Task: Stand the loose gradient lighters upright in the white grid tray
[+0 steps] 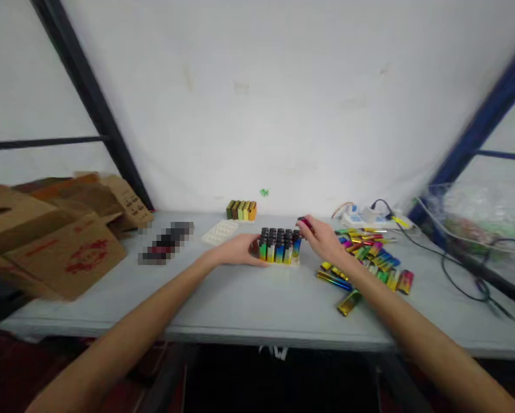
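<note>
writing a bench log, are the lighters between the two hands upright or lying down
Upright: the lighters stand in rows, dark tops up.

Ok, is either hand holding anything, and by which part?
The right hand grips a dark-pink lighter by its body; the left hand clasps the standing lighters at their left end.

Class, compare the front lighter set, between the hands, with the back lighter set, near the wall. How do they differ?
The front lighter set has blues, greens and yellows; the back lighter set runs from olive to orange.
The left hand is at the front set's side, while no hand is at the back set.
Both stand grouped in rows.
</note>
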{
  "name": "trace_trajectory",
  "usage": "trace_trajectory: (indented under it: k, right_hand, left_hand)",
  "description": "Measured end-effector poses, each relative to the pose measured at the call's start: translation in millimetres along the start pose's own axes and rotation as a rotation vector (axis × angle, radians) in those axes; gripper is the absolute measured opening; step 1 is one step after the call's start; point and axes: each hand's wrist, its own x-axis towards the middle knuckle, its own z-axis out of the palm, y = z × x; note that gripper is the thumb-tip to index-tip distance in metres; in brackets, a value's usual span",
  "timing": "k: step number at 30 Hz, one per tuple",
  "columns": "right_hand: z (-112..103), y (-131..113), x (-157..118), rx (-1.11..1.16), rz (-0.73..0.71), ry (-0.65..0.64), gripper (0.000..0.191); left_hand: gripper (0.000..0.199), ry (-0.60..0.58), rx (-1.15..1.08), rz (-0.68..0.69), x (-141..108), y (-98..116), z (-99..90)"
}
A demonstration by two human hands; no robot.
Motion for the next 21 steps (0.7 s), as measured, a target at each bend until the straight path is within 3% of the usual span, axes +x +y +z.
trace_trajectory:
  k: [5, 8, 15, 21]
  right_hand:
    - [-14, -6, 2, -0.053, -0.044, 0.053, 0.041]
    - [-21, -6, 1, 0.018, 0.000, -0.027, 0.034]
    - [-25, -2, -1, 0.127, -0.055, -0.307, 0.029]
    - [-24, 4, -1, 0.122, -0.049, -0.345, 0.027]
  left_hand:
    - [0.066, 0.021, -0.003, 0.000, 0, 1, 0.6]
    - [0.064, 0.028, 0.022, -0.012, 0, 1, 0.4]
    - [0.064, 0.028, 0.063, -0.014, 0, 2, -0.9]
    - [0.065, 0.022, 0.072, -0.022, 0, 4, -1.7]
